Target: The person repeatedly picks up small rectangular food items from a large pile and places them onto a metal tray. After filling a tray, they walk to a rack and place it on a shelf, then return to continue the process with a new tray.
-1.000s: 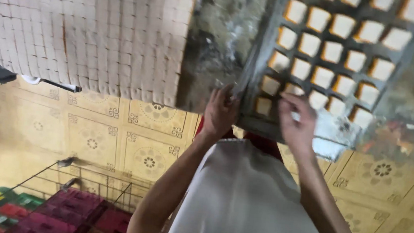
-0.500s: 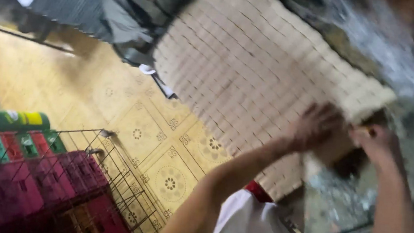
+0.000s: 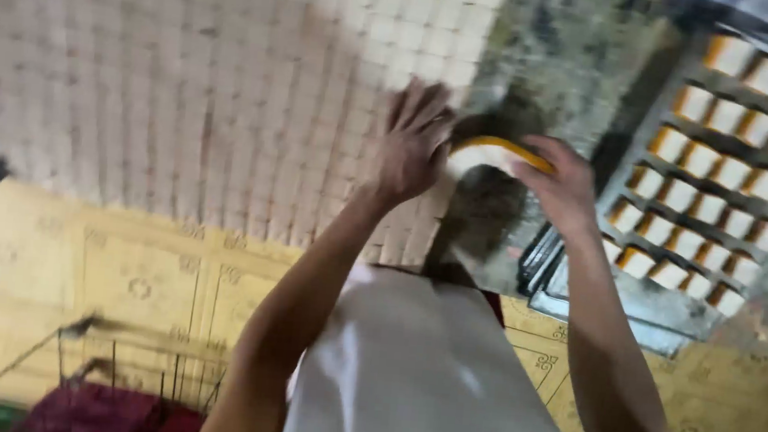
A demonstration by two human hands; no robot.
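A large pale sheet of dough cut into a grid of small squares point(image 3: 210, 90) lies on the dark mottled worktop point(image 3: 573, 66). My left hand point(image 3: 413, 144) rests flat on the sheet's right edge, fingers spread. My right hand point(image 3: 558, 185) is just right of it, gripping a flat yellow-edged scraper point(image 3: 491, 151) whose blade meets the sheet's near right corner. To the right sits a metal tray point(image 3: 644, 313) holding rows of cut pieces with browned sides point(image 3: 731, 163). The picture is blurred by motion.
Yellow patterned floor tiles point(image 3: 119, 285) run below the worktop's edge. A wire rack point(image 3: 111, 377) with dark red crates point(image 3: 98, 413) stands at the lower left. My white-clad body fills the bottom centre.
The view has swung back so the tray shows at the right again. My hands left the tray and came to the sheet's right edge, and the right hand now holds the scraper.
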